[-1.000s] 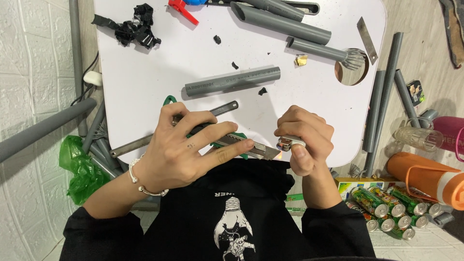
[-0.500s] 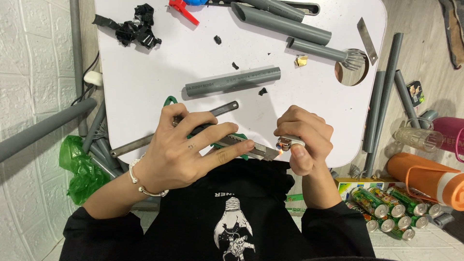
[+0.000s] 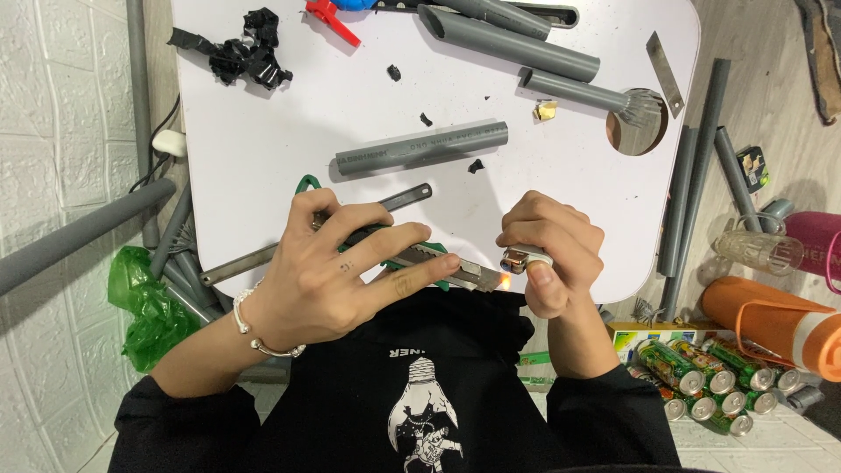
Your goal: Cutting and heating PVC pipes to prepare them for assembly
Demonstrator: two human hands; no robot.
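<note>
My left hand (image 3: 337,271) grips a green utility knife (image 3: 438,260) with its metal blade (image 3: 477,276) pushed out to the right. My right hand (image 3: 552,250) holds a small lighter (image 3: 522,260), thumb on top. A small flame (image 3: 505,279) burns at the blade's tip, right beside the lighter. Both hands hover over the near edge of the white table (image 3: 280,131), above my black shirt.
A short grey pipe (image 3: 420,147) lies just beyond my hands, with a thin metal bar (image 3: 399,199) near it. More grey pipes (image 3: 508,39), black tape scraps (image 3: 241,52) and a loose blade (image 3: 666,74) lie farther back. Cans (image 3: 692,381) and bottles (image 3: 771,315) crowd the floor at right.
A small flame now shows at the blade tip beside the lighter. The hands have hardly moved.
</note>
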